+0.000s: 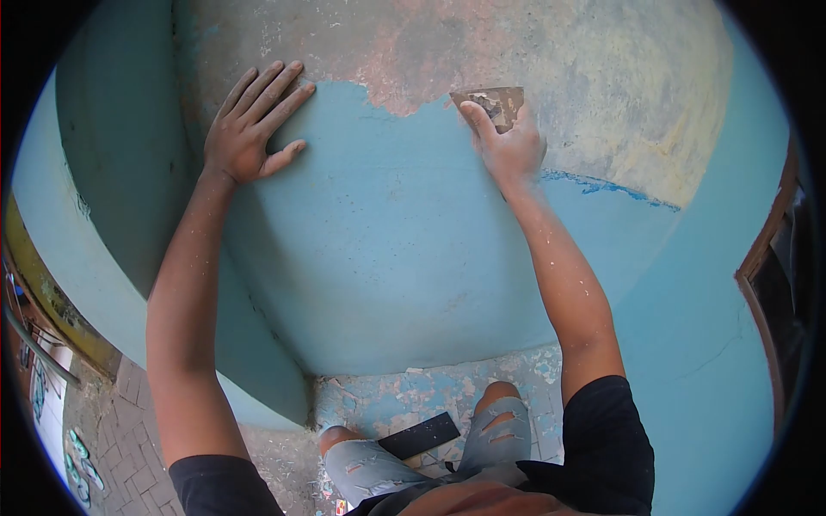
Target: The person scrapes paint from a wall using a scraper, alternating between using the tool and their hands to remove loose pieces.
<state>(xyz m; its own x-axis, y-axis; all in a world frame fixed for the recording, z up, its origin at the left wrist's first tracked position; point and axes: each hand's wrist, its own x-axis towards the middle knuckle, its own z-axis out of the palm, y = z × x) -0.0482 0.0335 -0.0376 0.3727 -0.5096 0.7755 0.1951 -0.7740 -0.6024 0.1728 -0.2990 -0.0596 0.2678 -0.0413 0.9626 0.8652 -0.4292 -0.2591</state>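
No legible text, label, brand, number or sign was found. Wall (387,224) bore paint only; scraper (495,101) blade showed stains, no marking. Dark flat object (419,435) on floor carried no readable print.

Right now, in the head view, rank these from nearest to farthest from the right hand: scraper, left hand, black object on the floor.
1. Scraper: held in the right hand, blade against the wall.
2. Left hand: flat on the wall, off to the left.
3. Black object: down on the floor by the knees.
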